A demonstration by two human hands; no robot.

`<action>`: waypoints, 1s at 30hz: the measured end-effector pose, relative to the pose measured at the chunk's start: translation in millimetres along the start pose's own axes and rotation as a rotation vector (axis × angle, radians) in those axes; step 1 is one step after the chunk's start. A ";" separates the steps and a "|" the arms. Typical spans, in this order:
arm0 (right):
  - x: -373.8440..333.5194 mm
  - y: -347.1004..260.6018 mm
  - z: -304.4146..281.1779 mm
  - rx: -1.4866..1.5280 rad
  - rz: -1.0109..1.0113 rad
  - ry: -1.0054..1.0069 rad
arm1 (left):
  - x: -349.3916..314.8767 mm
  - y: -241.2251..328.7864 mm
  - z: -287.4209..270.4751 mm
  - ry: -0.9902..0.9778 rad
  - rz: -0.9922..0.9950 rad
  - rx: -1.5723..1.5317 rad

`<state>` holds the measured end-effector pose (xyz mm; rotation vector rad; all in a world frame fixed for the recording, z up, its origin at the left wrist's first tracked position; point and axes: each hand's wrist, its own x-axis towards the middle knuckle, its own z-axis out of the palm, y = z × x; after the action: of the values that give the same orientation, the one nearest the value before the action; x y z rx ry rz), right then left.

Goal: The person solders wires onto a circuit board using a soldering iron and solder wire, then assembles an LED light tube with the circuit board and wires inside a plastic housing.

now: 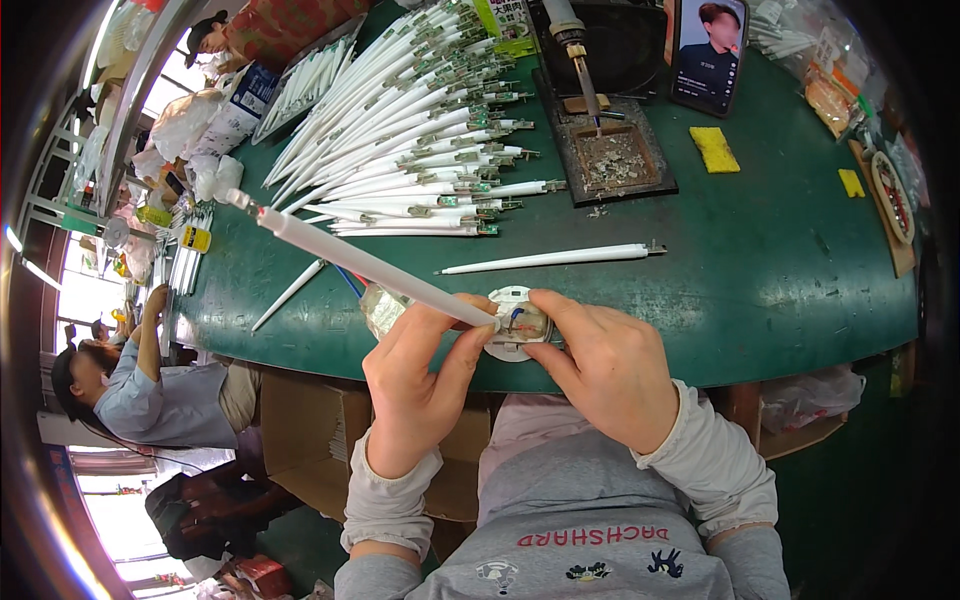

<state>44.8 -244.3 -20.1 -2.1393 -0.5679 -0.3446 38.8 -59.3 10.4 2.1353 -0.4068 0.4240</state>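
**Tube and cap at the bench's near edge**

We note a green bench (780, 280) with a heap of white tubes (410, 130) toward its far left corner, a soldering stand (610, 150) at the far edge, a phone (710, 50) beside it, and a yellow sponge (715, 150) nearby. One loose tube (550, 258) lies mid-bench. People sit off the left edge. Left hand (420, 385) is clamped on a long tube (370, 265), angled up-left. Right hand (600, 365) pinches a round white cap (515, 325) at the tube's end, over the near edge.
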 end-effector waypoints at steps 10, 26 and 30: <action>-0.1 -0.1 0.4 -0.052 -0.035 0.007 | -0.6 -4.7 1.4 0.016 -0.025 -0.043; -1.1 0.6 1.8 -0.066 -0.046 0.024 | -3.8 -5.4 4.9 0.064 0.018 -0.047; -1.7 1.1 3.0 -0.057 -0.044 0.027 | -1.8 -4.3 2.7 0.023 0.079 0.042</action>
<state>44.1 -242.9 -23.4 -2.1756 -0.5966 -0.4181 39.5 -58.9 5.1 2.1585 -0.4735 0.5059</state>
